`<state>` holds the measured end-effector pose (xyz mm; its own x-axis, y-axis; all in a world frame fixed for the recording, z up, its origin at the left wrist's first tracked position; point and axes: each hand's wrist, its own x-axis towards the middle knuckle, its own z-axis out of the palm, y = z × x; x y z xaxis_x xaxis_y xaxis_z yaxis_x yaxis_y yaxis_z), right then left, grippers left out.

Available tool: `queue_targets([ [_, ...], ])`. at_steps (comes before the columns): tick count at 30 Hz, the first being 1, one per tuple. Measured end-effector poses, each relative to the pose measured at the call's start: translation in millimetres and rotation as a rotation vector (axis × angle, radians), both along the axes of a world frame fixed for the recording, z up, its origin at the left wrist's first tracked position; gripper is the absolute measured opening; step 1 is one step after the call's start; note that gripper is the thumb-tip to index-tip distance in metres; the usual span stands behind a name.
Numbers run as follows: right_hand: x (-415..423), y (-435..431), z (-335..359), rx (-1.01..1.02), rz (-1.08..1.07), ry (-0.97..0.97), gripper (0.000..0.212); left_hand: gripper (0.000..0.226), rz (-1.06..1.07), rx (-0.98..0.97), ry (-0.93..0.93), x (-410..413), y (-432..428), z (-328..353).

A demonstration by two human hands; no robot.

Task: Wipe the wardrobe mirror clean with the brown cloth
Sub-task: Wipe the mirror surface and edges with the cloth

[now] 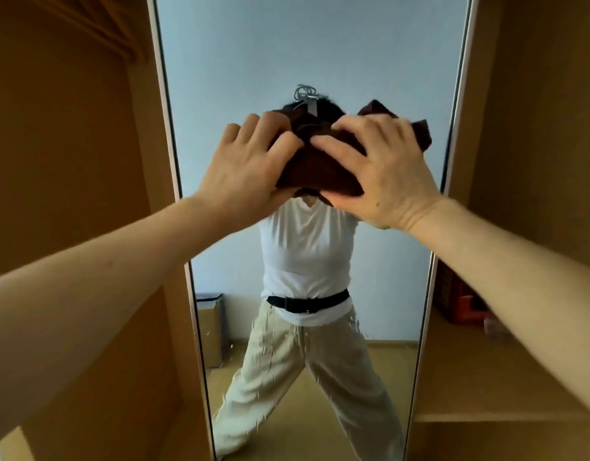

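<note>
Both hands are bunching the brown cloth [315, 168] before the wardrobe mirror [253, 54]: left hand [243, 171] and right hand [383, 174] are curling their fingers into its folds (no readable writing is showing anywhere).

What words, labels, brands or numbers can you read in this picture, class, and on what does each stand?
None can be read.
The cloth, the mirror and the wardrobe show no print.
The red box on the right shelf is too dim to tell.
</note>
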<state>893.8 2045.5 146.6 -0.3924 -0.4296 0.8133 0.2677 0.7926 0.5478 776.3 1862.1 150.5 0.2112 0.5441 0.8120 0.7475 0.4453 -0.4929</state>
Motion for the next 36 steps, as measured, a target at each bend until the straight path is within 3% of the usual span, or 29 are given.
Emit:
queue_targets([
  [3,-4,-3,-56,-0.063,0.038,0.033,0.056,0.042,-0.042,-0.014,-0.007,-7,2,-45],
  [10,13,-7,-211,-0.065,-0.033,-0.314,0.057,0.032,-0.055,-0.264,-0.113,1,-3,-205],
  [15,22,0,-168,0.036,0.04,-0.456,0.062,0.011,-0.076,-0.345,-0.051,11,-1,-174],
  [19,27,18,-71,0.071,0.018,-0.31,0.068,0.025,-0.021,-0.124,0.057,19,13,-82],
  [22,36,32,-28,0.04,-0.039,-0.209,0.066,0.04,0.034,-0.059,0.035,28,27,-38],
  [27,43,37,-97,-0.136,-0.012,-0.11,0.069,0.033,-0.066,-0.05,0.015,31,46,-81],
  [32,61,31,-226,-0.269,-0.103,-0.323,0.081,0.015,-0.165,-0.295,-0.001,36,53,-196],
  [36,70,29,-242,-0.304,-0.093,-0.448,0.069,0.013,-0.102,-0.493,0.029,43,56,-212],
])
